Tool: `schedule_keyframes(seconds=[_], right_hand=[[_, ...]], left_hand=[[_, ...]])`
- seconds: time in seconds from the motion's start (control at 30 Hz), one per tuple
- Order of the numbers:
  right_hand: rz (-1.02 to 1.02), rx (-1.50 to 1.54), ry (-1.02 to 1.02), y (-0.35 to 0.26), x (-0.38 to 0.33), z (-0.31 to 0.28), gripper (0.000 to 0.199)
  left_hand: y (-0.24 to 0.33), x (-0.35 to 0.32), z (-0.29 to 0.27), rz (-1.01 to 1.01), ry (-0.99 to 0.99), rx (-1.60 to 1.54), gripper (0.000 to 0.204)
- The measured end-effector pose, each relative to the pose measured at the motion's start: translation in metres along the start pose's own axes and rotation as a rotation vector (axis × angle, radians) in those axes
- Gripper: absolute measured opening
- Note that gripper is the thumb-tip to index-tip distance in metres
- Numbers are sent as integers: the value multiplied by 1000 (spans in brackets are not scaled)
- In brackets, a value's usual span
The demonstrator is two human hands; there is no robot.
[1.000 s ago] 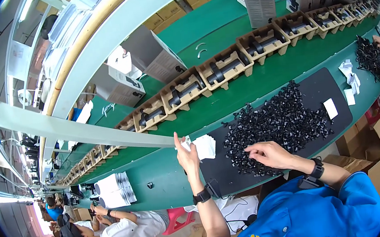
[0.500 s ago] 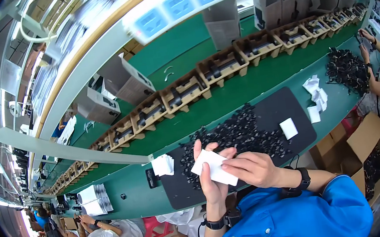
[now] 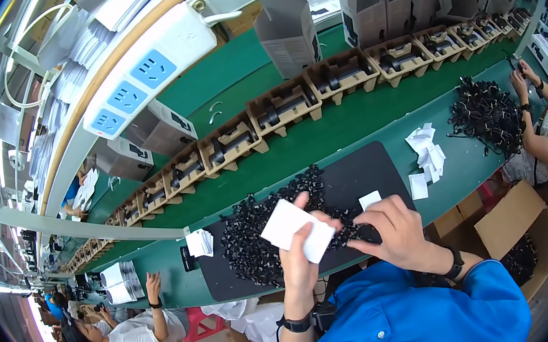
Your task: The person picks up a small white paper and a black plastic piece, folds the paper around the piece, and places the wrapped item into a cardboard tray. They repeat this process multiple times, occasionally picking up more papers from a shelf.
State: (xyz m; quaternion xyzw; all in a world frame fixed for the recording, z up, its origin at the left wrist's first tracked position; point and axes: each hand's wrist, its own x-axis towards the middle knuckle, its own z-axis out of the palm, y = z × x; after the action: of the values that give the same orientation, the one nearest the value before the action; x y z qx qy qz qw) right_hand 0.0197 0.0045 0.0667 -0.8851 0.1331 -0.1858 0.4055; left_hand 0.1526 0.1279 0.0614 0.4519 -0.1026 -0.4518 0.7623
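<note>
A heap of small black parts (image 3: pixel 265 239) crowds the left of the black mat (image 3: pixel 363 178), whose far right stays bare, while beyond it a strip of green bench (image 3: pixel 350 125) lies open before the row of cardboard trays (image 3: pixel 284 109), and white slips (image 3: pixel 425 147) sit right.

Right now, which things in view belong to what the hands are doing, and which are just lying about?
In hand:
left hand holding a white bag
right hand pinching that bag's edge
pile of small black parts on the black mat

Lying about:
stack of white bags
loose white bags
cardboard trays on the belt
grey cartons
power strip
</note>
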Motion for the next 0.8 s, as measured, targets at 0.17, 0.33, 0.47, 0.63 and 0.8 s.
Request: schedule_keyframes(seconds=[0.17,0.33,0.47,0.63,0.8], right_hand=[[-301,-166,-35,-3,24,2,68],[-306,-211,37,1,33,22,71],[-369,-371,192,-4,30,40,62],[-514,-527,366,-2,28,61,43],[-323,-56,-72,-18,39,48,34]], left_hand=[[-21,-15,8,-163,82,362,45],[-26,-21,-12,-208,-17,381,37],[-13,-21,-20,-184,48,285,33],[-1,-24,-39,-179,-3,357,34],[8,-41,-83,-298,-205,664,31]])
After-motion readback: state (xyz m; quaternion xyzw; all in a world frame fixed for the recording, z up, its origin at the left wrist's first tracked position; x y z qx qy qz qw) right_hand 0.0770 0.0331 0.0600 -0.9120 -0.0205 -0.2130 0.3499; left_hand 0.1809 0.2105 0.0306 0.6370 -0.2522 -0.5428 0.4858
